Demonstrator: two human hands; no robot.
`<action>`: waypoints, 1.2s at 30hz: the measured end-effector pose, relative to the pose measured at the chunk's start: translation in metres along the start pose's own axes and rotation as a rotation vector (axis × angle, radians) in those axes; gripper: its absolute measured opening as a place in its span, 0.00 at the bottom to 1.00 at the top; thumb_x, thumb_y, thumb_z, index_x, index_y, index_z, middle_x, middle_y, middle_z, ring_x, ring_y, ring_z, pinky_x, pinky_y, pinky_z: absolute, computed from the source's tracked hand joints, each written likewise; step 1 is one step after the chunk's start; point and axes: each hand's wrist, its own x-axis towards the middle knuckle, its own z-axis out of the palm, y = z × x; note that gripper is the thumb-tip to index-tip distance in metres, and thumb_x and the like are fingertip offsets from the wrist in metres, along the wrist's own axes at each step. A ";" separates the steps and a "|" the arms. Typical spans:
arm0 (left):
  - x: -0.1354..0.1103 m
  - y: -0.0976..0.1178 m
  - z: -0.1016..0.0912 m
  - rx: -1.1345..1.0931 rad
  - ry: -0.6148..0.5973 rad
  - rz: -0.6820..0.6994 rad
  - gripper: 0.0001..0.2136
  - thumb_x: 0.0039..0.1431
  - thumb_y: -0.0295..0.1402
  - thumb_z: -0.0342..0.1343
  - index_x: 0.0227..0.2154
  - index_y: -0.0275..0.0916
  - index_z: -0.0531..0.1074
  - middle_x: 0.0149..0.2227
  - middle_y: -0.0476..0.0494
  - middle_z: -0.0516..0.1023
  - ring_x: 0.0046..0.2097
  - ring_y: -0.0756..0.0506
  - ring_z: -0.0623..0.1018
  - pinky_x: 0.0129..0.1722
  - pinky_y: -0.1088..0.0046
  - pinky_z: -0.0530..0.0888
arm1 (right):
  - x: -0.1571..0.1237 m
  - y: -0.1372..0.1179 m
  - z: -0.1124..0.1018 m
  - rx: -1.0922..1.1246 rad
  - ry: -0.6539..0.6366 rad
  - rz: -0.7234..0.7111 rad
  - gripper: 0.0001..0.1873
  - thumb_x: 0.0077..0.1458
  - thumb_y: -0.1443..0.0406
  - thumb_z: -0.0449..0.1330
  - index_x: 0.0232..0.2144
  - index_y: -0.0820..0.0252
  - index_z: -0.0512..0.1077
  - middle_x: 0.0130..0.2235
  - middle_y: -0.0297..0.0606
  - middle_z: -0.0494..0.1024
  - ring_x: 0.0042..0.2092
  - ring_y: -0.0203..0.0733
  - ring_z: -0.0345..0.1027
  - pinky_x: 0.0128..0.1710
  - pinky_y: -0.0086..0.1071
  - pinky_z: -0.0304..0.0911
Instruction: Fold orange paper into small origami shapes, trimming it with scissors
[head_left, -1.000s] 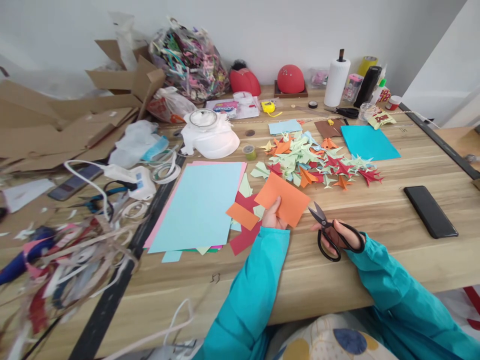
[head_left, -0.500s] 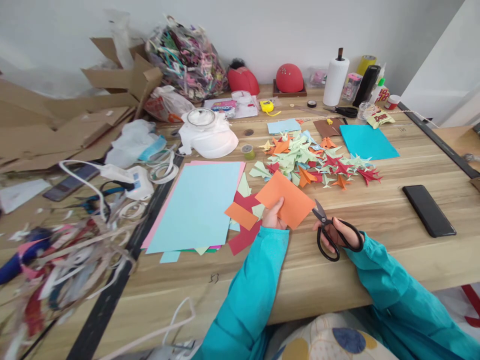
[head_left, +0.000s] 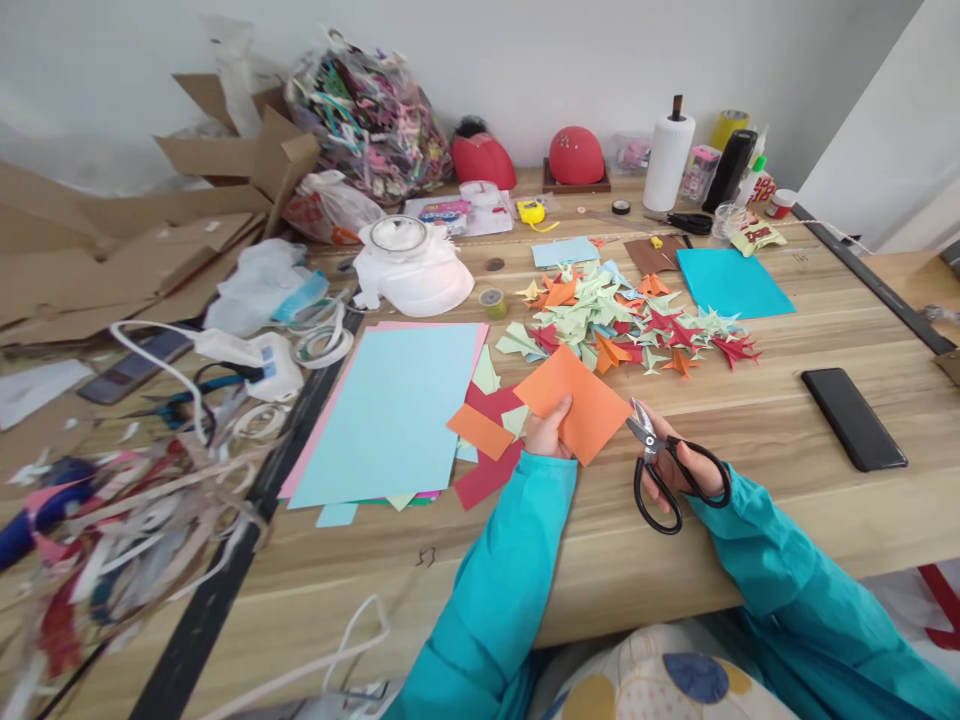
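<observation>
The left hand (head_left: 547, 432) is clamped on an orange square sheet of paper (head_left: 581, 400) near its lower edge. The thumb lies flat on the upper face; the other fingers are behind the sheet and hidden. The orange square sheet is held tilted, with one corner directed toward the right hand (head_left: 696, 468).

The right hand is closed around scissors with black loop handles and metal blades (head_left: 649, 441). Part of the hand extends behind the blades. The blades point up and to the left, with the tips at the right corner of the orange square sheet. Whether paper lies between the blades cannot be determined.

Left of the left hand, an orange rectangular paper strip (head_left: 480, 431) overlaps a red paper offcut (head_left: 480, 485). Beyond these is a stack of large coloured sheets, light blue uppermost (head_left: 394, 410).

Behind the orange square sheet is a heap of folded paper figures in pale green, red and orange (head_left: 600, 310). A turquoise square sheet (head_left: 735, 283) lies behind the heap, toward the right. A black smartphone (head_left: 853, 418) lies on the wood-grain table (head_left: 825, 520), well right of the scissors.
</observation>
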 end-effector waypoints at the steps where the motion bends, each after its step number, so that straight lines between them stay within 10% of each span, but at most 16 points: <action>1: 0.000 0.000 0.000 0.008 -0.009 0.004 0.23 0.33 0.30 0.68 0.38 0.35 0.73 0.41 0.37 0.77 0.44 0.38 0.76 0.46 0.57 0.73 | -0.001 -0.001 0.001 0.001 -0.013 0.009 0.46 0.49 0.43 0.50 0.61 0.56 0.33 0.24 0.32 0.72 0.19 0.35 0.64 0.14 0.25 0.57; 14: -0.005 -0.007 0.000 0.233 -0.057 0.065 0.22 0.30 0.36 0.69 0.33 0.34 0.74 0.38 0.37 0.78 0.41 0.38 0.77 0.44 0.60 0.73 | -0.007 0.005 -0.010 -0.002 -0.035 0.073 0.48 0.49 0.51 0.55 0.61 0.58 0.31 0.25 0.34 0.73 0.20 0.36 0.65 0.17 0.28 0.59; 36: -0.003 0.015 -0.004 -0.009 -0.073 -0.162 0.17 0.47 0.34 0.60 0.42 0.38 0.70 0.41 0.41 0.77 0.47 0.41 0.74 0.51 0.62 0.69 | 0.000 0.006 0.004 -0.151 0.075 0.017 0.44 0.51 0.66 0.60 0.61 0.51 0.36 0.28 0.32 0.72 0.25 0.34 0.69 0.21 0.29 0.64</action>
